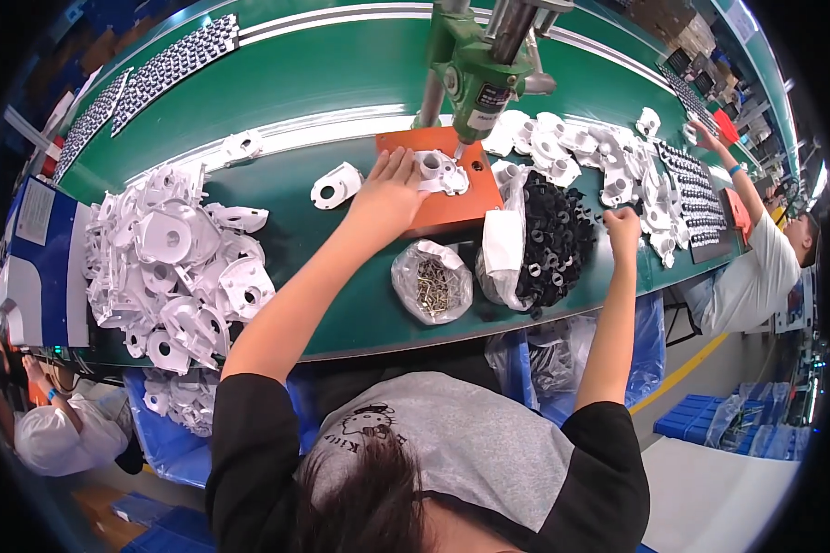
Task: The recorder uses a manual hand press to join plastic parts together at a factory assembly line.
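My left hand [392, 192] lies over the left side of a white plastic part [446, 173], its fingers stretched and its thumb against the part. The part rests on an orange block [421, 139] beneath the tip of a green press [482, 85]. To the right, my right hand [622, 224] is closed in a pinch, beside a heap of small black plastic parts [559, 241]. A dark bit shows by its fingertips, but what they hold is too small to make out. A clear bag of brass-coloured screws [436, 288] stands in front of the block.
White plastic housings [171, 249] are heaped at left; more white parts [609, 152] lie at right. One housing [337, 185] sits left of the block. Blue lined bins [171, 447] stand below the table edge. A co-worker [756, 267] reaches in at far right.
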`<state>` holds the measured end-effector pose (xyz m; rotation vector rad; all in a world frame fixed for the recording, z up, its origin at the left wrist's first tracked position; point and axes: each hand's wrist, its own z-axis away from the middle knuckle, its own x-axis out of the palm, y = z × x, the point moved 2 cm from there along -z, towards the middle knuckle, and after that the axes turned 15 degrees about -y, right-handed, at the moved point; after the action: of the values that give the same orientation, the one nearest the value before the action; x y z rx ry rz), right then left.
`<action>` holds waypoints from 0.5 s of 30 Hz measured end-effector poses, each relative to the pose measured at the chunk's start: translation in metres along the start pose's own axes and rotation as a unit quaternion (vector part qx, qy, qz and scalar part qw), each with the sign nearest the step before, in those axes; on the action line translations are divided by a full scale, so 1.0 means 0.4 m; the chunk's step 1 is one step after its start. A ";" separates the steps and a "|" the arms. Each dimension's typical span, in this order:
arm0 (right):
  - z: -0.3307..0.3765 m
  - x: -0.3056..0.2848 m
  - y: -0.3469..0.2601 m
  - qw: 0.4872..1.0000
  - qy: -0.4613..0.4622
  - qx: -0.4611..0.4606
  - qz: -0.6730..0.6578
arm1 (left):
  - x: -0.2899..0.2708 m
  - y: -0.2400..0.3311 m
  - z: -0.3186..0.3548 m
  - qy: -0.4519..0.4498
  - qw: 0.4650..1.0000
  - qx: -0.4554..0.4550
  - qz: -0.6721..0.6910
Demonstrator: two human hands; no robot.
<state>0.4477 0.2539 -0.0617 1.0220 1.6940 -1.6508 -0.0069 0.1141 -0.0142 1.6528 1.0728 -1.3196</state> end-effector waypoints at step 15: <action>0.156 0.254 -0.646 0.900 -0.233 -0.300 -0.215 | 0.002 0.028 -0.005 0.073 0.990 0.000 0.123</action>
<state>0.1712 0.2184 -0.0046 -0.0522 1.9651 -1.3094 0.0045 0.1121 -0.0141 1.8387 0.9153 -1.0533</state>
